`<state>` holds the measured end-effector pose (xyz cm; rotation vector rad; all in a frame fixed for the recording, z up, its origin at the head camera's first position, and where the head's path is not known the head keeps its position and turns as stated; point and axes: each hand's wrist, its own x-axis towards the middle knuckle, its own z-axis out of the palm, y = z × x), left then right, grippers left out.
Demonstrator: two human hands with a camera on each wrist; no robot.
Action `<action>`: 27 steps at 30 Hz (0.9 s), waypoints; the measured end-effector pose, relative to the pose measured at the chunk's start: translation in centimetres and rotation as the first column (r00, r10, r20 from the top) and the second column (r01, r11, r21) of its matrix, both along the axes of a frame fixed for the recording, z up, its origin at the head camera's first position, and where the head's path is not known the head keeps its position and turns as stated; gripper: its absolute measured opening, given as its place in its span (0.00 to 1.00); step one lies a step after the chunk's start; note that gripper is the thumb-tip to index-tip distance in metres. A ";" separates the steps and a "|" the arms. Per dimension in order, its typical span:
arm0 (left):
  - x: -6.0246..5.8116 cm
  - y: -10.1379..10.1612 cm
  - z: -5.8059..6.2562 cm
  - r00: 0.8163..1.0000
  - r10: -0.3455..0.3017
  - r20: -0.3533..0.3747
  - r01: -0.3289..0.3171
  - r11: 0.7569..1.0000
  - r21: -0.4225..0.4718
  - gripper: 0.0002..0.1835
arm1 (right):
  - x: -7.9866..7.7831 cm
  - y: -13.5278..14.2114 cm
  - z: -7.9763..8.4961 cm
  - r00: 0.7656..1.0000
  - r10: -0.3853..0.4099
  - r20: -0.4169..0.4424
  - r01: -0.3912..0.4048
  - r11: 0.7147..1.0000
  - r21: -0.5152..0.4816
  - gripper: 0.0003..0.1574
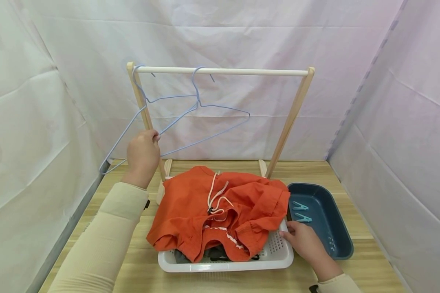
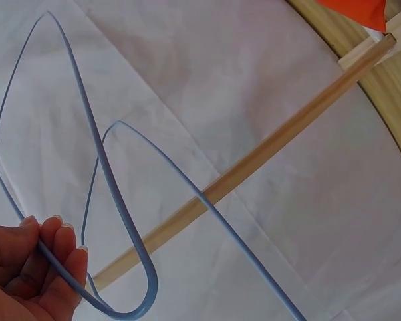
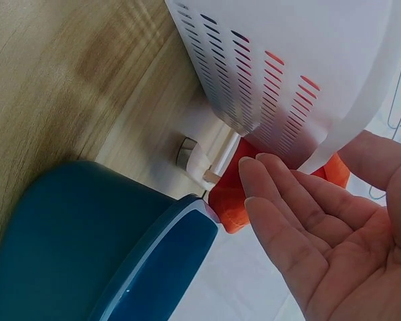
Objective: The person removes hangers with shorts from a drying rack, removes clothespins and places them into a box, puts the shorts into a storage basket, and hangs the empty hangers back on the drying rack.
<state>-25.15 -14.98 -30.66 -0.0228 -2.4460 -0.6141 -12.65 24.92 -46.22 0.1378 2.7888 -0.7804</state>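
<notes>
Two light blue wire hangers hang from the rack's white bar point(image 1: 234, 71). My left hand point(image 1: 144, 154) pinches the lower corner of a hanger point(image 2: 130, 227) between thumb and fingers. The other hanger point(image 1: 225, 108) overlaps it in the head view. My right hand point(image 1: 305, 240) holds the right rim of the white basket point(image 1: 225, 267), its thumb over the rim and its fingers, loosely extended, along the outer side. A bunched orange garment point(image 1: 183, 203) with white drawstrings fills the basket and covers most of the dark items point(image 1: 216, 253) underneath.
A dark blue tray point(image 1: 324, 215) with two teal clothespins point(image 1: 301, 211) stands right of the basket. The rack's wooden legs point(image 1: 289, 122) rise behind it. White fabric walls point(image 1: 399, 154) surround the wooden table point(image 1: 132, 260).
</notes>
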 end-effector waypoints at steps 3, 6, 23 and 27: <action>0.0 0.0 -0.1 1.000 -0.004 0.006 0.004 1.000 0.001 0.08 | 0.0 0.0 0.0 1.000 0.001 -0.005 -0.001 1.000 0.000 0.29; 0.0 0.0 -0.1 1.000 -0.007 0.010 0.007 1.000 0.005 0.08 | 0.0 0.0 -0.1 1.000 0.002 -0.008 -0.002 1.000 -0.001 0.28; -0.1 -0.3 -0.1 1.000 -0.019 0.021 0.019 1.000 0.020 0.08 | 0.1 -0.1 -0.1 1.000 -0.002 -0.007 0.002 1.000 -0.010 0.27; -0.2 -0.4 -0.1 0.999 -0.028 0.024 0.027 0.999 0.026 0.09 | 0.0 -0.1 -0.1 1.000 -0.004 -0.004 0.004 1.000 -0.014 0.27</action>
